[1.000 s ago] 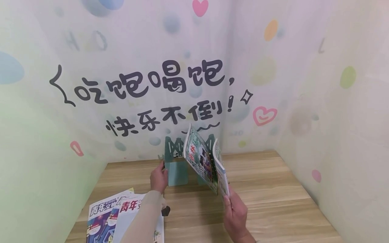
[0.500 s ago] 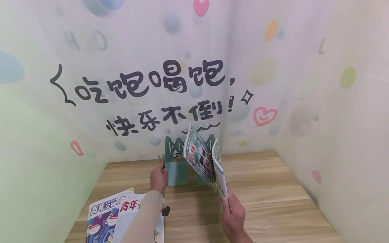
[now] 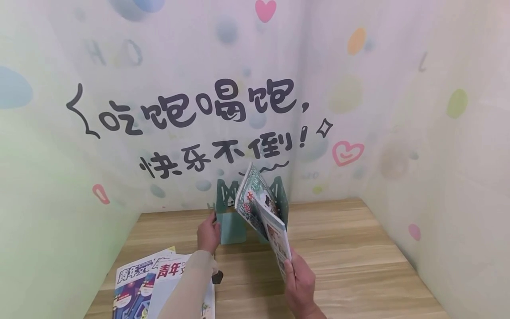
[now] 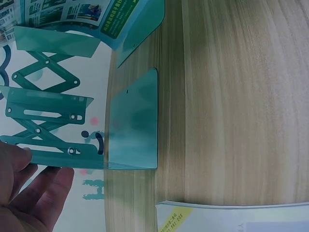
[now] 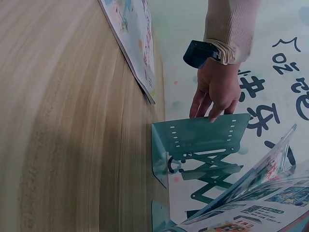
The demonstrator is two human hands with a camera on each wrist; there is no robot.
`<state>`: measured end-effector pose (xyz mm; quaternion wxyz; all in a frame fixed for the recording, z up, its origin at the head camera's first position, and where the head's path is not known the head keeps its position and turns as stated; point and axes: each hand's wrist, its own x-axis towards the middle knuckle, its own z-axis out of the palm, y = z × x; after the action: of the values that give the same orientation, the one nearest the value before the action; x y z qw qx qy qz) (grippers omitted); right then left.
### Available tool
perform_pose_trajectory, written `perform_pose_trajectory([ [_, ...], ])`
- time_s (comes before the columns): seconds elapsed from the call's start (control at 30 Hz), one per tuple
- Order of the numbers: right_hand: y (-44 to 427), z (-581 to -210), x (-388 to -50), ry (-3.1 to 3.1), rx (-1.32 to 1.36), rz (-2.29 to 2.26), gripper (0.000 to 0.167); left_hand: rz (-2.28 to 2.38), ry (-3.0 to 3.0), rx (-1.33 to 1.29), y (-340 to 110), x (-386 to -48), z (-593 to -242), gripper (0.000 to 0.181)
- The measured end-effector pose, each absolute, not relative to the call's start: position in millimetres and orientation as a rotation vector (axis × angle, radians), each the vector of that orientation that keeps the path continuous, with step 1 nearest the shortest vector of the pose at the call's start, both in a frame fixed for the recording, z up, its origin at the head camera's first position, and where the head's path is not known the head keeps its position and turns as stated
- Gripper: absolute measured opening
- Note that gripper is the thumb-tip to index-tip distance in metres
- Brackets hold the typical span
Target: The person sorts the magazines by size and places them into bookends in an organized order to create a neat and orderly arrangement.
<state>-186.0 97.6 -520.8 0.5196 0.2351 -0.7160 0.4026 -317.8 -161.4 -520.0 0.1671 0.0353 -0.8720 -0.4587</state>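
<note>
A green expandable metal bookend (image 3: 233,228) stands at the back of the table, its crossed struts spread. My left hand (image 3: 208,234) pinches its left end plate, thumb on one face and fingers on the other, as the left wrist view shows. My right hand (image 3: 300,283) grips magazines (image 3: 275,241) by their near lower edge. They stand tilted and splayed, leaning over the right part of the bookend; a cover with red characters shows behind the front one. Whether their bottom edges touch the bookend is hidden. Printed pages (image 5: 270,205) fill the lower right of the right wrist view.
Several more magazines (image 3: 133,283) lie overlapping at the table's front left, partly under the left sleeve (image 3: 189,283). A dark device (image 5: 198,54) is on the left wrist. The wood-grain table (image 3: 358,266) meets printed walls behind and at both sides.
My right hand has shifted slightly left. The front magazine has swung left across the cover behind it, and the bookend's right end plate shows more. My left hand stays put.
</note>
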Motion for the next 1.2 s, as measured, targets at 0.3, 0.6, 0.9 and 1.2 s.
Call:
perform_pose_trajectory([
  [0.3,95.3,-515.9,-198.8,-1.645,0.509,0.952,0.031,-1.301,-2.485,0.111,-160.8,-319.8,-520.6,0.044],
  [0.6,95.4,-517.6,-206.0,-1.633,0.422,0.964,0.032,-1.285,-2.482,0.112,-160.3,-320.3,-521.7,0.044],
  [0.9,98.5,-515.2,-203.2,-1.691,0.382,0.906,0.027,-1.249,-2.487,0.103,-160.1,-319.2,-522.8,0.044],
  [1.2,102.8,-517.3,-201.3,-1.717,0.345,0.865,0.021,-1.280,-2.483,0.097,-159.6,-318.4,-521.4,0.045],
])
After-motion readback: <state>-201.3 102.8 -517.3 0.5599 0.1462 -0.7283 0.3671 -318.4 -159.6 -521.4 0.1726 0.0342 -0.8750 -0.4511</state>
